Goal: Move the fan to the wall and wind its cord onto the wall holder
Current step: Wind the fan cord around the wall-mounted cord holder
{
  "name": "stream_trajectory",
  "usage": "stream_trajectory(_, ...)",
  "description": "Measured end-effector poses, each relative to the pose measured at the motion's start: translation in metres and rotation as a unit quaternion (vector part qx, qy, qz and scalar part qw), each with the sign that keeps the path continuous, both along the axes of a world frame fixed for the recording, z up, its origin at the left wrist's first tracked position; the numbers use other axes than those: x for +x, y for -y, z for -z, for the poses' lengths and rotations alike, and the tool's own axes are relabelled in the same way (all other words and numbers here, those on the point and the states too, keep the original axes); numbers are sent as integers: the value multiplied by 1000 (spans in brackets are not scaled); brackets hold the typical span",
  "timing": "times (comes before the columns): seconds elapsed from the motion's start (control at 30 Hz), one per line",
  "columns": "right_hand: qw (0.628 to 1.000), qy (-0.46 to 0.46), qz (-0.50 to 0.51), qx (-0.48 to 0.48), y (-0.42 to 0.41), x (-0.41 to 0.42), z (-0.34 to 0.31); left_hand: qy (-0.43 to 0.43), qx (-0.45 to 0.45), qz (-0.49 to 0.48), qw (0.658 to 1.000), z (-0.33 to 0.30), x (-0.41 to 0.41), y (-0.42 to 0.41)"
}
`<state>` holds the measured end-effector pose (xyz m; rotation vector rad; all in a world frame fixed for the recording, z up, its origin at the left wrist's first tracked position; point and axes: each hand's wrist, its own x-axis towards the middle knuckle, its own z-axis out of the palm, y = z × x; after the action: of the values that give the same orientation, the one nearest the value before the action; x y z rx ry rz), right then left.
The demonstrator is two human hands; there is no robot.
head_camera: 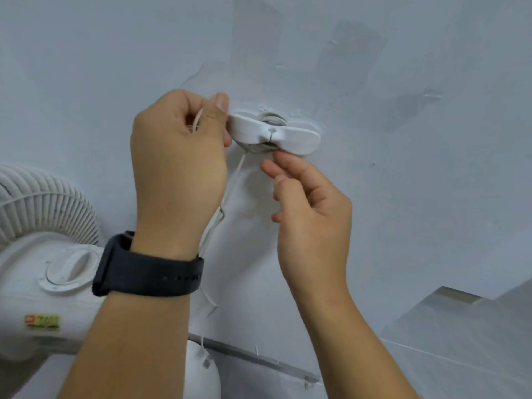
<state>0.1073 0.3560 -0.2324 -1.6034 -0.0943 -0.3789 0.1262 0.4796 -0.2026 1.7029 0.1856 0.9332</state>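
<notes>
A white, bow-shaped cord holder (290, 136) is stuck on the pale wall, with several turns of thin white cord (233, 180) wound behind it. The cord runs down from the holder to the white fan (43, 254), which stands at lower left against the wall. My left hand (178, 162) is closed on a length of the cord just left of the holder, thumb against the holder's left wing. My right hand (308, 203) is just below the holder, with its fingertips at the wound cord; whether it pinches the cord is unclear.
The wall (403, 82) is scuffed and patchy. A grey baseboard strip (259, 358) runs along the floor edge below. A black watch (149, 272) sits on my left wrist. The fan's base (201, 372) shows at the bottom.
</notes>
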Motion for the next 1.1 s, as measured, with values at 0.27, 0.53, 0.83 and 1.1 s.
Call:
stream_trajectory(0.27, 1000, -8, -11, 28, 0, -2, -1, 39, -74, 29, 996, -3, 1, 6)
stream_trajectory(0.53, 1000, -4, -21, 18, 5, 2, -2, 69, 39, 57, 995, -12, -8, 18)
stream_trajectory(0.83, 987, 109, 108, -45, 28, 17, -9, 77, 231, 91, 966, -11, -13, 23)
stream_trajectory(1.1, 989, 142, 47, -1, 13, 15, -2, 39, 232, 165, 958, -10, -21, 27)
